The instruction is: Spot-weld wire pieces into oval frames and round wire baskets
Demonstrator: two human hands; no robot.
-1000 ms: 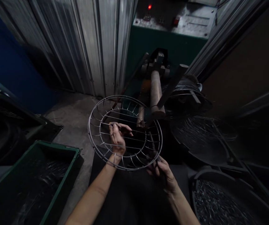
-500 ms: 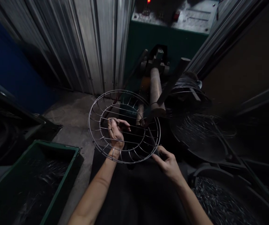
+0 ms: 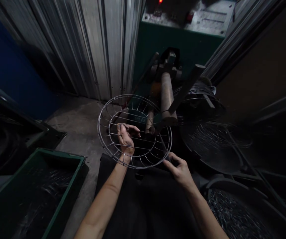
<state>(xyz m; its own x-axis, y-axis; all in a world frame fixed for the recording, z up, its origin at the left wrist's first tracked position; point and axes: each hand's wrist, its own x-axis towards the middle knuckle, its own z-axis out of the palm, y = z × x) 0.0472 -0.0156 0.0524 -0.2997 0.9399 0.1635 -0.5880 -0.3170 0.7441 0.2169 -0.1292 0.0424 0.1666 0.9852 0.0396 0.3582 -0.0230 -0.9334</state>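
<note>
A round wire basket [image 3: 134, 167], with a double-ring rim, short curved ribs and parallel cross wires, tilts in front of me. My left hand [image 3: 126, 141] is within the basket's outline, fingers curled and thumb pressed at a cross wire near the inner ring. Whether it also holds a small loose piece I cannot make out. At the near right of the rim, my right hand [image 3: 180, 168] pinches the wire between thumb and fingers. The basket's far right side lies by the machine's lower rod [image 3: 149, 122], below a thick cylindrical arm [image 3: 166, 94].
A green machine body [image 3: 182, 39] with a red lamp stands ahead. At left is a green crate [image 3: 77, 166] holding thin metal pieces. To the right, a round tub [image 3: 222, 181] holds small metal pieces, with coiled wire [image 3: 197, 91] behind. Corrugated metal [image 3: 108, 49] walls the back.
The basket has shifted slightly right and its near edge has risen a little. Both hands have moved with it, keeping their grip. The view has also shifted slightly.
</note>
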